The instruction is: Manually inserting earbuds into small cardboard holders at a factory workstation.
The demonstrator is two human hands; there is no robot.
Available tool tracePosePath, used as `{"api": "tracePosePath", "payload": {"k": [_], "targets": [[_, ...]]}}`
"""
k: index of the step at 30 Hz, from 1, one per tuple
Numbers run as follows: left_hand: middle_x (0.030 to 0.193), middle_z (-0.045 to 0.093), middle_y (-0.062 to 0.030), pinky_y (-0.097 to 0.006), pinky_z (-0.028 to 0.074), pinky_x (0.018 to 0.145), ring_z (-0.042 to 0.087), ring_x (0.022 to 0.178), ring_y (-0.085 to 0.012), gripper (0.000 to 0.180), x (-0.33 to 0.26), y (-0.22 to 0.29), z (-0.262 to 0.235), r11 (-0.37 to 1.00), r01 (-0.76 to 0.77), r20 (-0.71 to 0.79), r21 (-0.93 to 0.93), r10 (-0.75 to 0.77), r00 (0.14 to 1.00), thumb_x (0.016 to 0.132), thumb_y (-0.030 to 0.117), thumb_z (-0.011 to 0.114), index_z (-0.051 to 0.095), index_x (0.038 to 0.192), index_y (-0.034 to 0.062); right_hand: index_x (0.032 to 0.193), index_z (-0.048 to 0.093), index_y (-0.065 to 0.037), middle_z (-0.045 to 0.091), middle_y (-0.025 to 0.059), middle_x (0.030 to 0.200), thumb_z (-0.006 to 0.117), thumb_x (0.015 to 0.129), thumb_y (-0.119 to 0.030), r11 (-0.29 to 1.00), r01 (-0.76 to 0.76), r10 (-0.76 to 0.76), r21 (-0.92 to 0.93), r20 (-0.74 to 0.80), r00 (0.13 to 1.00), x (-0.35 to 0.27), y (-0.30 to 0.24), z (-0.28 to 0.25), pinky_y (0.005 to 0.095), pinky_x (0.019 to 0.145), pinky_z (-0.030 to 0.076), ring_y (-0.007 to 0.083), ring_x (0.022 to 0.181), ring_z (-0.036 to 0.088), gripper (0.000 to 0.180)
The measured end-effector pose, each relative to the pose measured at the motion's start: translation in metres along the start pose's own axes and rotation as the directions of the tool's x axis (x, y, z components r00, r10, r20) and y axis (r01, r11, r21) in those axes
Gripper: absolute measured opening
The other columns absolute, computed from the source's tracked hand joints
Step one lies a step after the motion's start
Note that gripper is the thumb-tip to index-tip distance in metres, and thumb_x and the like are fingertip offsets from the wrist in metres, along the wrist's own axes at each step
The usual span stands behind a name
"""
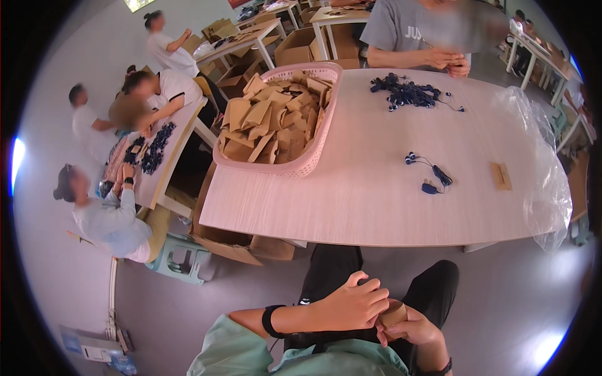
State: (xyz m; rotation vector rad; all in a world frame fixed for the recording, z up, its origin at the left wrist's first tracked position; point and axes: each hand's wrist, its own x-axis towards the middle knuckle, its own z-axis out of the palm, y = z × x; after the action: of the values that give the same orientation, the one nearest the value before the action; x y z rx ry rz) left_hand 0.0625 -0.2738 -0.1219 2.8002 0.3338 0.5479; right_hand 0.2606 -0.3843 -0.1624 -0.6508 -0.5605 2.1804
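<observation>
Above my lap, my right hand (417, 327) grips a small brown cardboard box (394, 314), fingers wrapped round it. My left hand (360, 304) is curled right beside the box's upper left edge, its fingers bent in. Whatever lies in those fingers, if anything, is hidden. On the table in front of me are one set of dark blue wired earphones (441, 178) with a coiled cord and, to its right, a flat brown cardboard piece (500, 176).
On the white table (301, 213), a pink basket (323, 150) full of folded cardboard boxes stands at the left. A heap of earphones (404, 93) lies near a person (407, 37) opposite. Clear plastic sheeting (545, 182) hangs over the right edge. Cardboard boxes (232, 241) stand below left.
</observation>
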Motion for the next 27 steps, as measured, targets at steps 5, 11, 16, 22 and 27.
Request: {"api": "tracePosePath", "payload": {"k": [5, 11, 16, 22, 27], "targets": [[0.089, 0.05, 0.0003, -0.043, 0.034, 0.09, 0.05, 0.09, -0.0166, 0.023, -0.004, -0.005, 0.002, 0.994, -0.009, 0.04, -0.112, 0.013, 0.999, 0.071, 0.026, 0.073, 0.059, 0.084, 0.0137, 0.145, 0.03, 0.003, 0.058, 0.0158, 0.099, 0.053, 0.08, 0.002, 1.0, 0.004, -0.003, -0.004, 0.052, 0.999, 0.005, 0.004, -0.005, 0.0382, 0.075, 0.052, 0.0264, 0.082, 0.062, 0.069], [0.119, 0.055, -0.0034, -0.045, 0.036, 0.096, 0.052, 0.109, -0.0225, 0.051, 0.002, 0.004, 0.004, 0.937, 0.145, -0.063, -0.318, -0.174, 0.983, 0.077, 0.026, 0.074, 0.061, 0.124, 0.0142, 0.151, 0.027, -0.011, 0.053, 0.018, 0.123, 0.044, 0.082, 0.007, 0.907, 0.378, -0.295, 0.184, -0.363, 0.884, 0.02, 0.004, 0.017, 0.0415, 0.088, 0.053, 0.0311, 0.102, 0.062, 0.073], [0.123, 0.056, -0.0069, -0.043, 0.041, 0.096, 0.054, 0.113, -0.0263, 0.075, 0.006, 0.011, 0.023, 0.954, 0.124, -0.113, -0.272, -0.16, 0.981, 0.065, 0.029, 0.083, 0.056, 0.134, 0.0136, 0.152, 0.023, -0.01, 0.044, 0.0152, 0.138, 0.043, 0.087, 0.004, 0.906, 0.422, -0.366, 0.042, -0.425, 0.828, 0.024, 0.01, 0.021, 0.0424, 0.108, 0.041, 0.0278, 0.131, 0.046, 0.069], [0.114, 0.06, -0.0075, -0.041, 0.041, 0.096, 0.056, 0.11, -0.0283, 0.069, -0.01, -0.01, 0.005, 0.744, 0.097, -0.183, -0.661, -0.285, 0.941, 0.064, 0.029, 0.089, 0.059, 0.123, 0.0088, 0.14, 0.041, -0.002, 0.045, 0.0139, 0.136, 0.058, 0.091, -0.014, 0.866, 0.459, -0.498, -0.199, -0.255, 0.829, 0.03, 0.002, 0.015, 0.0392, 0.107, 0.039, 0.0247, 0.131, 0.045, 0.053], [0.129, 0.053, -0.0097, -0.036, 0.036, 0.103, 0.049, 0.121, -0.0204, 0.081, -0.033, -0.017, 0.032, 0.095, 0.081, 0.035, -0.992, -0.405, 0.913, 0.069, 0.028, 0.09, 0.049, 0.133, 0.0015, 0.104, 0.065, 0.003, 0.061, 0.0118, 0.11, 0.068, 0.087, 0.004, 0.716, 0.473, -0.66, -0.513, -0.278, 0.698, 0.032, 0.005, 0.004, 0.0334, 0.094, 0.046, 0.0193, 0.102, 0.059, 0.018]]}}
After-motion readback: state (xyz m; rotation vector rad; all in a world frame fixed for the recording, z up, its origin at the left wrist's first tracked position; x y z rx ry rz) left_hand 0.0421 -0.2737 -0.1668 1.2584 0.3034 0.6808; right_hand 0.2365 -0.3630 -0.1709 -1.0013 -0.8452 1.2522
